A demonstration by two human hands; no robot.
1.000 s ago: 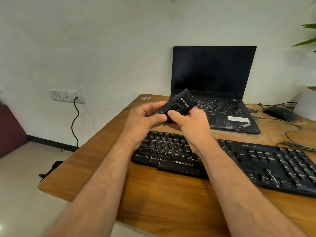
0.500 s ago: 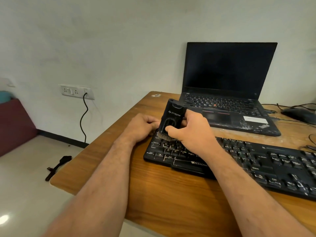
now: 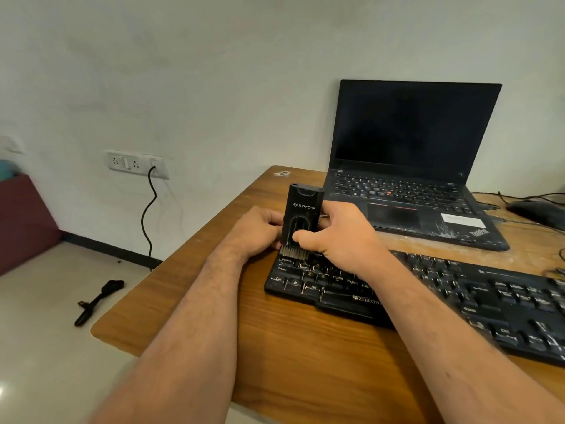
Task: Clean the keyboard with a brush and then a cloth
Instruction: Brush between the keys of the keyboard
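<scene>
Keyboard (image 3: 428, 298), black, full-size w/ white legends & "ZEBRONICS" on its front edge, lies across the wooden table (image 3: 275, 347), left end near the table's left edge, right end running out of frame. Brush (image 3: 301, 220), a black rectangular plastic block marked "STRIPP" w/ a strip of grey bristles at the bottom, stands upright over the keyboard's upper-left corner; bristles point down at the keys around Caps Lock, looks like touching but can't say for sure.

Right hand (image 3: 339, 237) grips the brush body from the right: thumb pressed on the front face just above the bristles, fingers curled round the back/side. Left hand (image 3: 260, 228) sits at the brush's left side, fingers curled in against the brush's left edge; can't tell whether it actually holds the brush, the keyboard edge or nothing. Both forearms bare, reaching in from the bottom of frame.

Behind the keyboard, an open black laptop (image 3: 409, 179) w/ dark screen & scuffed palm rest. Black mouse (image 3: 535, 209) & cables at far right. On the wall left, a white socket plate (image 3: 136, 163) w/ a black cord (image 3: 148, 215) hanging down. Small black object (image 3: 97, 299) lies on the pale floor.
</scene>
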